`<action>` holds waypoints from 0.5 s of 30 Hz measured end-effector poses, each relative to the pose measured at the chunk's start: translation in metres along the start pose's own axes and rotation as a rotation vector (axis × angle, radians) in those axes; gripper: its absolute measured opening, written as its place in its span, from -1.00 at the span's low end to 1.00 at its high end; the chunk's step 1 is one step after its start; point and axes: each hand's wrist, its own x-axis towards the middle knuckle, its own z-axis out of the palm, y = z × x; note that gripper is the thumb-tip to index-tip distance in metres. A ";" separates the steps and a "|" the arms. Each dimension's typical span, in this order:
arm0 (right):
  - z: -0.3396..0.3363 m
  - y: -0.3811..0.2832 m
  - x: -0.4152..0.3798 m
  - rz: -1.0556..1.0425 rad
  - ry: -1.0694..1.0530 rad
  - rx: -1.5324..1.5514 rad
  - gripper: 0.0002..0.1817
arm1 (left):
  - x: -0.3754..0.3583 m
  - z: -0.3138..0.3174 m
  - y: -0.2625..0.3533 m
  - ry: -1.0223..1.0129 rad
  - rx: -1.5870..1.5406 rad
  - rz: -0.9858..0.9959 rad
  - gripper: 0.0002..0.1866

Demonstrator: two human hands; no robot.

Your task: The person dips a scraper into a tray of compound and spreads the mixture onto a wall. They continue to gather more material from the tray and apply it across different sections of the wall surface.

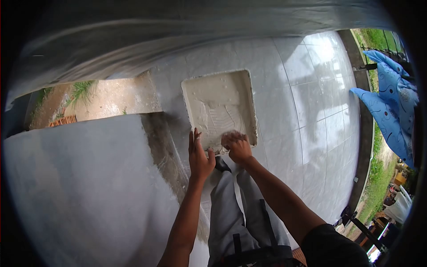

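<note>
Left hand (201, 161), open, braced the paste-filled tray's (183, 95) near-left corner; curled right hand (239, 147) worked pale paste (215, 100), grip unclear.

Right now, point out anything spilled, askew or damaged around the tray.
Paste crusts the rim of the tray, messy, though no clear spill shows on the floor. To the left, the grey coating ends raggedly, leaving a dark, rough strip that looks unfinished or worn.

Tiled porch (284, 107) beside grass (376, 40)
</note>
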 end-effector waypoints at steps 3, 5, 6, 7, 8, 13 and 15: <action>-0.028 -0.004 0.000 0.096 -0.230 0.018 -0.53 | 0.001 -0.012 0.011 0.018 0.028 0.013 -0.32; -0.020 0.016 -0.001 0.155 -0.232 0.038 -0.55 | 0.002 -0.024 0.022 0.028 0.050 0.022 -0.30; -0.012 0.036 0.006 0.072 -0.183 0.128 -0.56 | 0.006 -0.030 0.029 0.021 0.072 0.015 -0.29; -0.014 0.046 0.008 -0.014 -0.141 0.219 -0.57 | 0.008 -0.038 0.036 0.012 0.093 0.003 -0.27; -0.036 0.043 0.006 0.250 -0.224 0.621 -0.57 | 0.010 -0.045 0.045 0.035 0.103 0.019 -0.27; -0.115 0.019 -0.016 0.516 -0.240 1.797 -0.55 | 0.020 -0.077 0.086 0.128 0.124 -0.032 -0.24; -0.131 0.005 -0.018 0.406 -0.275 1.964 -0.51 | 0.022 -0.085 0.102 0.178 0.137 -0.024 -0.23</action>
